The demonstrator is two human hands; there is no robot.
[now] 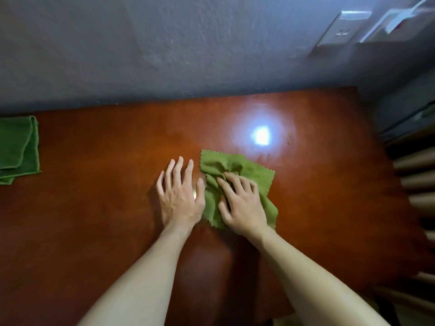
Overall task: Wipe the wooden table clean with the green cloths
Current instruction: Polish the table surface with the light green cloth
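**A:** So, how much open room is there around the cloth?

**B:** Plenty. The zigzag-edged green cloth (247, 169) lies mid-table on the wooden table (94, 208), with bare wood left of it, nearer me, and right of it out to the table's edge. Beyond it the far edge meets the wall (141, 55).

**A:** And your hands?

**B:** My right hand (240, 204) presses down on the cloth, fingers spread and slightly bent, with the fabric bunched at my fingertips. My left hand (180, 192) lies flat on the wood just left of it, fingers straight, thumb touching its edge.

**A:** Anything hard to make out?

**B:** A bright glare (261, 136) beyond the cloth washes out the wood. A folded green cloth (18, 147) far to its left is cut off. Pale slats (414, 180) run along off the table to its right.
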